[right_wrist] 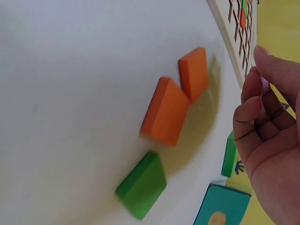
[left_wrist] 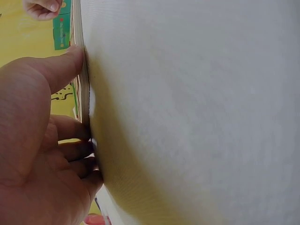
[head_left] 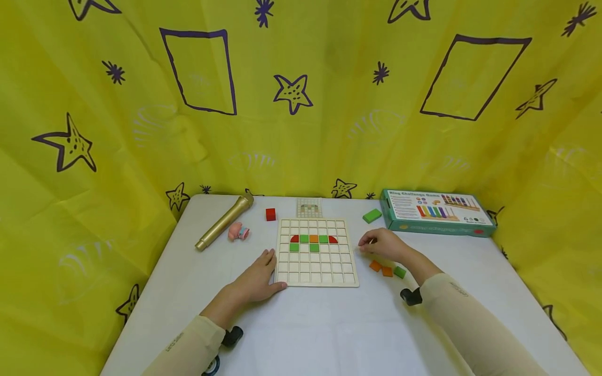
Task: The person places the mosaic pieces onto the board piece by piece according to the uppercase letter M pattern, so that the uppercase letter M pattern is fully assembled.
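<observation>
A white surface meets a yellow curtain. Nearest, the left hand touches the board, thumb spread from the fingers. Two orange tiles and a green tile lie right of it. Beyond them hovers the right hand, fingers curled thumbward; whether they pinch anything, I cannot tell. Farther back lies a card.
</observation>
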Tool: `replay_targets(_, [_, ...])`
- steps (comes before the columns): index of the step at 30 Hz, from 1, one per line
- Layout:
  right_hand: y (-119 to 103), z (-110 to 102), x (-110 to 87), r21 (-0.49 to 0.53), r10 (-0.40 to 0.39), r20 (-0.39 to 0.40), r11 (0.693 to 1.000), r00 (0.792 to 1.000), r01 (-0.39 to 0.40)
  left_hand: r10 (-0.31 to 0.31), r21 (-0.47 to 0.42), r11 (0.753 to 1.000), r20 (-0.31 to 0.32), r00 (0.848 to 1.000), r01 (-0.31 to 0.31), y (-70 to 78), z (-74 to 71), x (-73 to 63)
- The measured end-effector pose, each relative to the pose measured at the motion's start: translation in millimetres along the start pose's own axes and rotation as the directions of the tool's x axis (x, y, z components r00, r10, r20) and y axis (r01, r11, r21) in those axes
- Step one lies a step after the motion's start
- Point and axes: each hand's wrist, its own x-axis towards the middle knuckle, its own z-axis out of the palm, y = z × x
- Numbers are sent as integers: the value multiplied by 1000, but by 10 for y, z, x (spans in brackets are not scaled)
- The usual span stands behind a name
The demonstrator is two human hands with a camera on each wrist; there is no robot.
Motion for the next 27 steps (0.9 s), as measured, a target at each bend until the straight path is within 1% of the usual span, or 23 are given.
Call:
replay_targets(5, [150,-35,-111,-12,5,-25,1000,1000,-5,0,-1,1000,5,1000,0,1,4,1])
replay_targets(11, [261,-71,-250,41,60,-23,997,998,-59,7,0,1000,-6,1000,-7,1,-1,1])
replay_targets(16, [336,-100,-362,53,81,-23,995,996,-80,4,1,1000,-2,1000,-4,11,-5,-2])
replay_targets(27, [493,-133,-570,16,53,-50,999,997,-52,-15,-5,1000,9,1000,15,17,-6,3])
